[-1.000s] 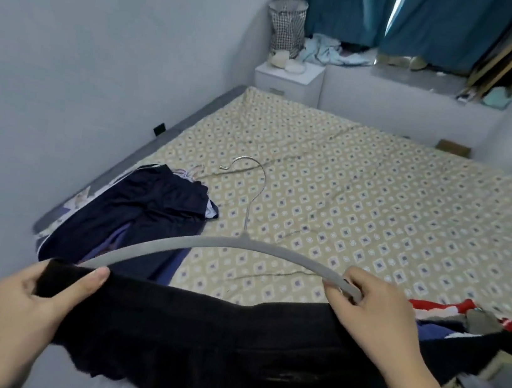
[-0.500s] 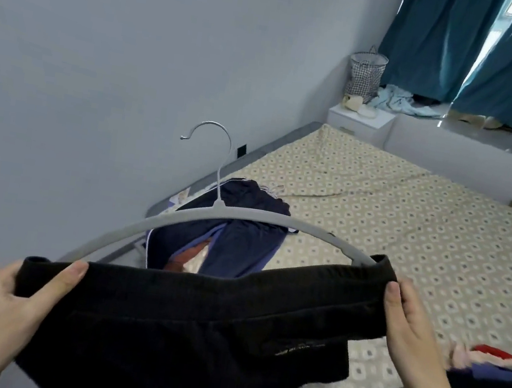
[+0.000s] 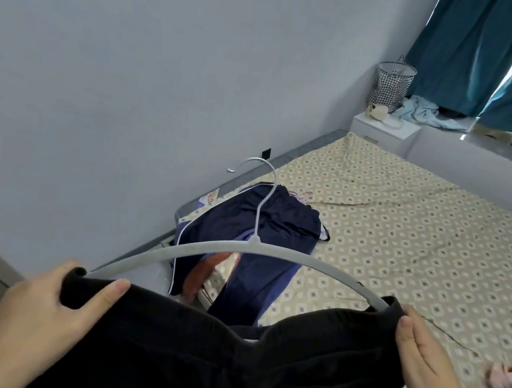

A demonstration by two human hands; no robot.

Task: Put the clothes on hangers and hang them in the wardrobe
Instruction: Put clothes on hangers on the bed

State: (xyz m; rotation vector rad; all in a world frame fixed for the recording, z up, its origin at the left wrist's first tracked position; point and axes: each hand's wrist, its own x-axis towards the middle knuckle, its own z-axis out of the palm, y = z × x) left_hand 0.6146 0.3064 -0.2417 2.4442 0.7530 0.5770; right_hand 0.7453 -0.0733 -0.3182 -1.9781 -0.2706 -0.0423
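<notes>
Pale grey walls enclose a bedroom where a bed [image 3: 405, 247] with a beige patterned sheet fills the floor. Nearest the camera, the left hand [image 3: 44, 312] grips one end of a black garment [image 3: 191, 365], thumb laid across the fabric, and the right hand [image 3: 429, 356] pinches the other end, so the cloth hangs between them over both tips of a grey hanger [image 3: 253, 252] whose metal hook points up and away. Beyond it, navy trousers [image 3: 257, 243] lie crumpled on the bed near the wall. Farther back stand a white nightstand [image 3: 384, 134], a checked basket [image 3: 392, 81] and teal curtains [image 3: 485, 51].
</notes>
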